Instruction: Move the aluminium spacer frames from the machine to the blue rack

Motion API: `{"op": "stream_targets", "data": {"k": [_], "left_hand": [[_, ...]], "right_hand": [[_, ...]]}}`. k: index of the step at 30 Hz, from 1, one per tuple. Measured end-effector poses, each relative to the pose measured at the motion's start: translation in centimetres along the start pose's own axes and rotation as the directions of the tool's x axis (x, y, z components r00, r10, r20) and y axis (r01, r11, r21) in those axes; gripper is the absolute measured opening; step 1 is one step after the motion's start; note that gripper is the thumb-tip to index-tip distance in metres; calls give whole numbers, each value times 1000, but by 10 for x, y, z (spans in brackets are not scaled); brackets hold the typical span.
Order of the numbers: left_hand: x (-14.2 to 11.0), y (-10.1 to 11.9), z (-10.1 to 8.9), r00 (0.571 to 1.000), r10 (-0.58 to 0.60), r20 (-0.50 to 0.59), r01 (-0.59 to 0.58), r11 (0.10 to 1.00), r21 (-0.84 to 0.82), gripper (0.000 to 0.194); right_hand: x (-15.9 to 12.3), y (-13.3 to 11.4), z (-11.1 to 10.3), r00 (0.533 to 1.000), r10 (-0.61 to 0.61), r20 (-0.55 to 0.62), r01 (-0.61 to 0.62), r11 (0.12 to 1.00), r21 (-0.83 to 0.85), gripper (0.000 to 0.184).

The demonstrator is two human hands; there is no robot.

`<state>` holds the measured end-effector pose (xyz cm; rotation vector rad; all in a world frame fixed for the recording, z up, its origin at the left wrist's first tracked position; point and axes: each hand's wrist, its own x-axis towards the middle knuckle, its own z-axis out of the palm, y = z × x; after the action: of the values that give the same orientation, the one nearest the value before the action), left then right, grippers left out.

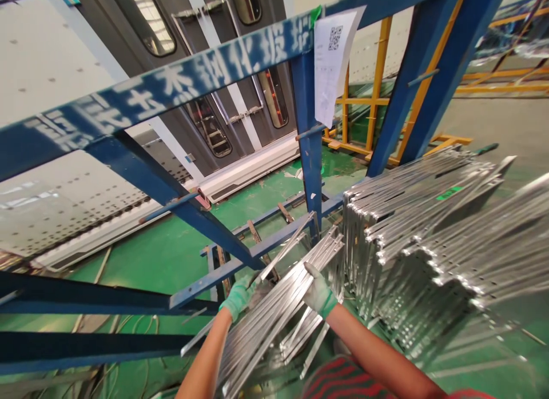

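My left hand, in a mint-green and white work glove, is closed around a thin flat metal strip at the left side of a loose pile. The strip slants up toward the blue upright and its near end shows below my wrist. My right hand, gloved alike, grips the right side of the bundle of metal strips, the thumb lying against the top ones. Its other fingers are partly hidden. The strips in the bundle are long, shiny and fanned out at the near end.
A blue steel rack with white painted characters stands in front, a paper sheet hanging on it. Large stacks of metal strips fill the right. Blue rods stick out from the posts. Behind are a yellow frame and grey door panels.
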<state>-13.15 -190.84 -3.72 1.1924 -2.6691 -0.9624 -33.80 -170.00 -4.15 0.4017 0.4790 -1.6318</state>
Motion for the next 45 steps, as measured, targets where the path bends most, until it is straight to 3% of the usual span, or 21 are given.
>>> {"op": "stream_targets", "data": {"k": [4, 9, 13, 18, 22, 26, 30, 34, 38, 42, 45], "left_hand": [[20, 23, 28, 990, 113, 83, -113, 994, 2, 54], [29, 53, 10, 978, 165, 131, -182, 975, 131, 55], [24, 85, -4, 983, 20, 181, -101, 886, 453, 63], [4, 103, 6, 967, -13, 253, -147, 784, 603, 99], [4, 96, 7, 978, 23, 208, -157, 741, 654, 77], [12, 83, 0, 970, 73, 230, -209, 732, 648, 67], [15, 76, -2, 994, -31, 109, -52, 729, 682, 76], [11, 67, 2, 996, -85, -13, 72, 732, 677, 80], [10, 41, 0, 995, -59, -77, 96, 750, 655, 87], [20, 23, -18, 972, -28, -235, 175, 753, 635, 71], [32, 25, -31, 968, -61, -243, 199, 779, 594, 63]], "right_hand": [[18, -5, 11, 991, -117, 68, 122, 990, -72, 43], [36, 0, 17, 986, -166, 25, 168, 981, -96, 43], [46, 2, 23, 980, -178, -84, 163, 974, -157, 40], [61, -19, 37, 952, -226, -208, 174, 954, -245, 29], [67, -29, 47, 961, -232, -152, 193, 953, -235, 17], [67, -31, 48, 976, -192, -102, 161, 955, -249, 23], [76, -34, 47, 985, -91, -144, 48, 959, -279, 31], [86, -38, 50, 990, -61, -128, 29, 970, -243, 32], [85, -41, 49, 993, -73, -95, 54, 980, -190, 35], [81, -43, 53, 991, -128, 39, 131, 986, -99, 40], [83, -40, 58, 972, -209, 112, 210, 978, -2, 41]]}}
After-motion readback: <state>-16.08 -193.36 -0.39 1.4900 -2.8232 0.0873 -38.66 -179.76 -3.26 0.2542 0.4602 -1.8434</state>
